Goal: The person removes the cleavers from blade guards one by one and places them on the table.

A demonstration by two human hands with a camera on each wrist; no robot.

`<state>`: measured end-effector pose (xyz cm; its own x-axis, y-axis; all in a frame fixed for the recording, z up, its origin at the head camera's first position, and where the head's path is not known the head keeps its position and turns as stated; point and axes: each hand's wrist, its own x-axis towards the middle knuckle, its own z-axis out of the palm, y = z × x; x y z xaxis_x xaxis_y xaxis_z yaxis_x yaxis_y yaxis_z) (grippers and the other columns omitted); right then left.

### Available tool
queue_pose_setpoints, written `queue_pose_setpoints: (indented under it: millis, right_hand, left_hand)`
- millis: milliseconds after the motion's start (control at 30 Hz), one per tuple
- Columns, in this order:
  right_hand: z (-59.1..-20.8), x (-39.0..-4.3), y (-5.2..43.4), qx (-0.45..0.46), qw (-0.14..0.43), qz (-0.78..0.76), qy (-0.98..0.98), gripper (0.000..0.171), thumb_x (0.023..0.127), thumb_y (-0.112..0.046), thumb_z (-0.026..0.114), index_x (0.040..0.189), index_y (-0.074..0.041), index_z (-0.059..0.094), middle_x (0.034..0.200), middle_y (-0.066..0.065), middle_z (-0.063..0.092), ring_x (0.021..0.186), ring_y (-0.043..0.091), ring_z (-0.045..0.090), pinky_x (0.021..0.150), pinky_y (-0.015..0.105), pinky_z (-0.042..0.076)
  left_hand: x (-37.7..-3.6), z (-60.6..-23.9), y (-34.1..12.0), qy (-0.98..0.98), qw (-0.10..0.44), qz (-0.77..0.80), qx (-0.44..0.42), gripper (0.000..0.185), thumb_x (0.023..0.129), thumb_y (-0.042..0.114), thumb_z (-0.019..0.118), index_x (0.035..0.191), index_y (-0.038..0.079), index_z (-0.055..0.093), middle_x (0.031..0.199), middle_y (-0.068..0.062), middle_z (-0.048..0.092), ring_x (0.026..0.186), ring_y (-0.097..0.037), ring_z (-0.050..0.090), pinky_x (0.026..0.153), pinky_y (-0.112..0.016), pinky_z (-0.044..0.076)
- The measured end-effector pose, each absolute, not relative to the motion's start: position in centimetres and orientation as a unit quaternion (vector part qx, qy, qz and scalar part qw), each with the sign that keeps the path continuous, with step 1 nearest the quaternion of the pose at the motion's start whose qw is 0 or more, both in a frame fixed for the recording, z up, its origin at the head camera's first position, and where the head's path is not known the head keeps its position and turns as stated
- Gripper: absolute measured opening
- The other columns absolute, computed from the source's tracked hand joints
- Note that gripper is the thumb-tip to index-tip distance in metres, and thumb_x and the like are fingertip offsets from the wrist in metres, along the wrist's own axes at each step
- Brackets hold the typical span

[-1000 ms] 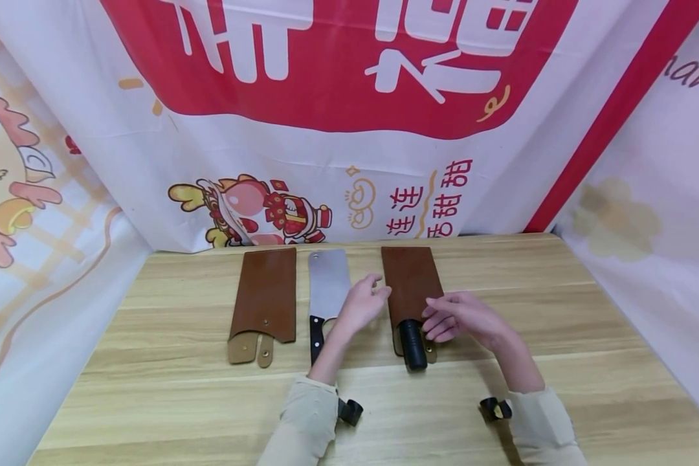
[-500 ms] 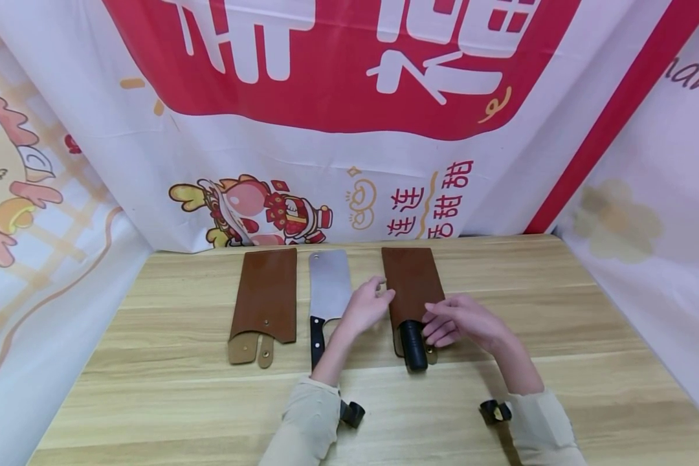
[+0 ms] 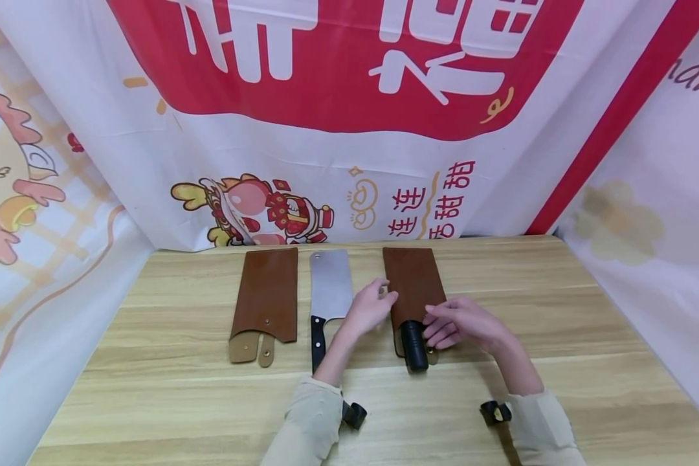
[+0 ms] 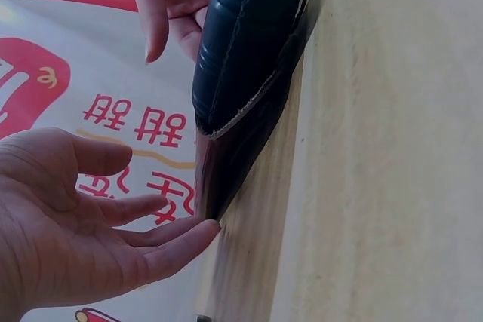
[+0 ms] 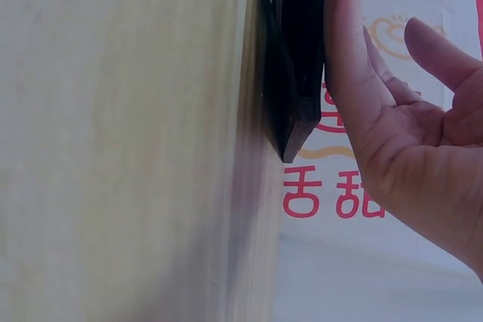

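Note:
A brown leather knife sheath (image 3: 413, 281) lies flat on the table, with a thick black handle (image 3: 415, 349) sticking out of its near opening. At the sheath's left edge is my left hand (image 3: 368, 309), fingers loosely bent; in the left wrist view one fingertip meets the edge of the sheath (image 4: 219, 179). My right hand (image 3: 465, 323) is at the lower right edge beside the handle. In the right wrist view the right hand's fingers (image 5: 351, 58) lie against the sheath's side. The blade inside is hidden. Neither hand grips anything.
Left of the hands lies a bare cleaver (image 3: 331, 285), its black riveted handle partly behind the left forearm. Further left is a second brown sheath (image 3: 266, 291) with its strap undone. A printed cloth (image 3: 338, 155) hangs behind the wooden table (image 3: 169, 388).
My left hand has shifted slightly right, closer over the sheath's left edge. The right hand, cleaver and both sheaths look nearly the same; the head view has moved a little.

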<state>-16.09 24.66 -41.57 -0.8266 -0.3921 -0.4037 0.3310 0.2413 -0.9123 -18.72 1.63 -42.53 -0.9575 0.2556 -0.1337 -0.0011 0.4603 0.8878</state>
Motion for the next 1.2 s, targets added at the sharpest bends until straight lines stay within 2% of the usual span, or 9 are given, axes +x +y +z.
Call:
queue_pose_setpoints:
  millis: [567,933,1200]
  right_hand:
    - [-41.4,-15.9,24.5,-0.029,0.314,-0.595,0.739,0.046,0.108,-0.027,0.055,0.111,0.018,0.064,0.094,0.028,0.073,0.077,0.031,0.076,0.074,0.045,0.063]
    - [-41.6,-15.7,24.3,-0.048,0.327,-0.577,0.746,0.047,0.107,-0.03,0.059,0.107,0.017,0.065,0.088,0.027,0.074,0.075,0.032,0.076,0.07,0.045,0.063]
    - [-41.8,-15.6,24.1,-0.059,0.334,-0.571,0.748,0.043,0.106,-0.026,0.06,0.103,0.016,0.067,0.087,0.028,0.074,0.074,0.034,0.076,0.068,0.045,0.063]
  left_hand:
    - [-18.7,-42.9,2.1,0.845,0.126,0.516,0.068,0.048,0.106,0.026,0.057,0.146,-0.001,0.053,0.138,-0.025,0.061,0.128,-0.037,0.058,0.107,-0.052,0.047]
    - [-18.9,-43.6,2.3,0.845,0.121,0.515,0.075,0.049,0.105,0.027,0.058,0.143,-0.002,0.054,0.136,-0.024,0.063,0.127,-0.036,0.06,0.105,-0.048,0.049]
    - [-18.6,-43.4,2.5,0.833,0.134,0.534,0.054,0.049,0.105,0.024,0.058,0.145,-0.003,0.051,0.138,-0.026,0.061,0.13,-0.038,0.057,0.108,-0.05,0.046]
